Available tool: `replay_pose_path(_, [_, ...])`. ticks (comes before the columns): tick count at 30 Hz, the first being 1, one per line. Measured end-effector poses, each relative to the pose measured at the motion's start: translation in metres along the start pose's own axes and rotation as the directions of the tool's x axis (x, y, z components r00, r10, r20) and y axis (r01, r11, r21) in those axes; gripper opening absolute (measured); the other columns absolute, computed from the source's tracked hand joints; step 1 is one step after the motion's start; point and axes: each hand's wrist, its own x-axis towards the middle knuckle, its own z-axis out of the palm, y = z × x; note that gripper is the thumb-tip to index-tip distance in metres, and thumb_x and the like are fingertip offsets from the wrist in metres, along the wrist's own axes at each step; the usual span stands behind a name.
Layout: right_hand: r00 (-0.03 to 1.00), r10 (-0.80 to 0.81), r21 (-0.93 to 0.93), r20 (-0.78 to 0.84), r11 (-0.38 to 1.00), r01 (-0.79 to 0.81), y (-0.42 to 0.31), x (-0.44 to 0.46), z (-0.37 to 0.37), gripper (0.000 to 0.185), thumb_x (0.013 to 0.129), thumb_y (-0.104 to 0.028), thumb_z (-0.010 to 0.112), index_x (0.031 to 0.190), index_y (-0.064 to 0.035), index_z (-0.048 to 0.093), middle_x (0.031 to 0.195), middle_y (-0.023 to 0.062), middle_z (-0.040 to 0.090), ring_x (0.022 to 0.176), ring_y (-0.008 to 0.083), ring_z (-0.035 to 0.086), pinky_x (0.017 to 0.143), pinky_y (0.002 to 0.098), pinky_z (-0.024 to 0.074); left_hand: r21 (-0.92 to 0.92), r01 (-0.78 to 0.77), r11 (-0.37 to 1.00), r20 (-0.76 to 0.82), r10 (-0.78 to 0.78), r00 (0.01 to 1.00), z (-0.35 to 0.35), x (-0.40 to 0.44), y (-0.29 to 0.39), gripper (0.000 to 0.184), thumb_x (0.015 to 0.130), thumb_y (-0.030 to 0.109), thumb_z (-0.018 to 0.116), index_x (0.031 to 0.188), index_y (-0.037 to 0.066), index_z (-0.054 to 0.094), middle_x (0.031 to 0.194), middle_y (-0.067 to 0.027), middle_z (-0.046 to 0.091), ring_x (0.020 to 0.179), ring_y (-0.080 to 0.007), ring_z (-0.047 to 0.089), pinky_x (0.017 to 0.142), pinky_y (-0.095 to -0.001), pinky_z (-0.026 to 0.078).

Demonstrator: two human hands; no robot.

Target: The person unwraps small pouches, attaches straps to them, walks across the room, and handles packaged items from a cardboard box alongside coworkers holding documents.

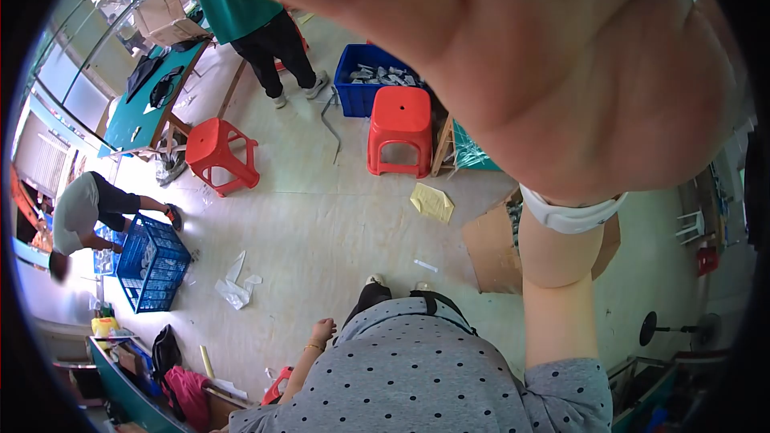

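My right hand (577, 88) is raised very close to the camera and fills the upper right of the head view. Its palm faces the lens and the thumb stretches out toward the upper left, while the other fingers lie beyond the frame. Nothing shows in the palm. Around that wrist sits a white wristband (573, 215). My left hand (323, 330) hangs low beside my body, its fingers loosely bent, with no object visible in it. A thin bracelet (314, 345) circles the left wrist. The nearest thing to it is a red plastic object (277, 385) on the floor.
Red stools (399, 130) and a blue bin (361, 100) of small packets stand ahead, near a standing person (249, 24). At left, another person (80, 208) bends over a blue crate (152, 265). A cardboard box (489, 248) and yellow paper (432, 202) lie on the floor.
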Motion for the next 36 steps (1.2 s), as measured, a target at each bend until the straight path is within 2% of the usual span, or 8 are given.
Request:
replay_pose_path(9, [0.990,-0.064,-0.086,-0.125,0.995,0.053,0.062,0.057,-0.002,0.082,0.094,-0.058,0.030,0.145,0.0022,0.007,0.149,0.0264,0.010,0.140,0.0368,0.014,0.114,0.0493,0.0114,0.238,0.013,0.971,-0.012,-0.010,1.000,0.008,-0.029,0.005,0.031,0.088,0.023,0.052,0.108,0.000,0.058,0.089,-0.0087,0.063,0.067,-0.0155,0.058,0.052,-0.0292,0.046])
replay_pose_path(12, [0.980,-0.090,-0.111,-0.178,0.991,0.070,0.106,0.035,0.045,0.082,0.094,-0.058,0.030,0.145,0.0023,0.008,0.149,0.0265,0.010,0.140,0.0368,0.014,0.114,0.0493,0.0116,0.237,0.022,0.971,-0.012,-0.020,1.000,-0.003,-0.030,0.025,0.030,0.088,0.024,0.052,0.107,0.001,0.058,0.091,-0.0089,0.063,0.070,-0.0152,0.058,0.053,-0.0287,0.045])
replay_pose_path(17, [0.962,-0.102,-0.090,-0.253,0.993,0.082,0.116,0.034,0.035,0.082,0.094,-0.059,0.030,0.145,0.0024,0.008,0.149,0.0266,0.011,0.140,0.0368,0.014,0.114,0.0492,0.0118,0.079,-0.020,0.997,0.033,0.017,0.999,-0.015,-0.006,0.034,0.034,0.089,0.025,0.053,0.113,0.002,0.058,0.096,-0.0087,0.064,0.074,-0.0153,0.059,0.056,-0.0282,0.045])
replay_pose_path(22, [0.948,-0.125,-0.097,-0.292,0.990,0.100,0.107,0.019,0.033,0.082,0.094,-0.059,0.030,0.145,0.0025,0.008,0.149,0.0267,0.011,0.140,0.0368,0.014,0.114,0.0492,0.0121,0.120,-0.010,0.993,0.053,0.004,0.999,-0.010,-0.004,0.044,0.035,0.089,0.026,0.053,0.115,0.003,0.057,0.098,-0.0079,0.064,0.075,-0.0150,0.059,0.057,-0.0282,0.046])
replay_pose_path(24, [0.942,-0.131,-0.099,-0.308,0.989,0.105,0.148,0.103,-0.006,0.082,0.094,-0.059,0.030,0.145,0.0026,0.009,0.149,0.0268,0.011,0.140,0.0368,0.015,0.114,0.0492,0.0122,0.143,0.002,0.990,0.048,-0.009,0.999,-0.015,-0.006,0.053,0.035,0.089,0.026,0.053,0.115,0.003,0.058,0.098,-0.0076,0.064,0.075,-0.0149,0.059,0.057,-0.0280,0.046])
replay_pose_path(25, [0.942,-0.131,-0.094,-0.310,0.990,0.107,0.108,0.021,0.031,0.082,0.094,-0.059,0.030,0.145,0.0026,0.009,0.149,0.0268,0.012,0.140,0.0368,0.015,0.114,0.0492,0.0123,0.171,0.018,0.985,0.041,-0.025,0.999,-0.013,-0.010,0.058,0.034,0.089,0.026,0.053,0.115,0.004,0.058,0.097,-0.0072,0.064,0.074,-0.0150,0.060,0.057,-0.0286,0.046])
replay_pose_path(26, [0.944,-0.127,-0.083,-0.305,0.991,0.106,0.113,0.068,-0.010,0.082,0.094,-0.059,0.030,0.145,0.0026,0.009,0.149,0.0268,0.012,0.140,0.0368,0.015,0.114,0.0492,0.0123,0.191,0.034,0.981,0.031,-0.040,0.999,-0.013,-0.012,0.060,0.034,0.089,0.026,0.053,0.115,0.004,0.058,0.096,-0.0068,0.064,0.073,-0.0152,0.060,0.057,-0.0292,0.046])
replay_pose_path(36, [0.972,-0.035,0.019,-0.233,0.999,0.040,0.056,-0.011,0.008,0.083,0.094,-0.059,0.030,0.145,0.0029,0.010,0.149,0.0271,0.013,0.140,0.0368,0.015,0.114,0.0491,0.0129,0.110,-0.021,0.994,0.016,0.019,1.000,-0.007,-0.007,0.053,0.034,0.089,0.026,0.053,0.113,0.003,0.059,0.090,-0.0055,0.065,0.071,-0.0139,0.060,0.055,-0.0276,0.046])
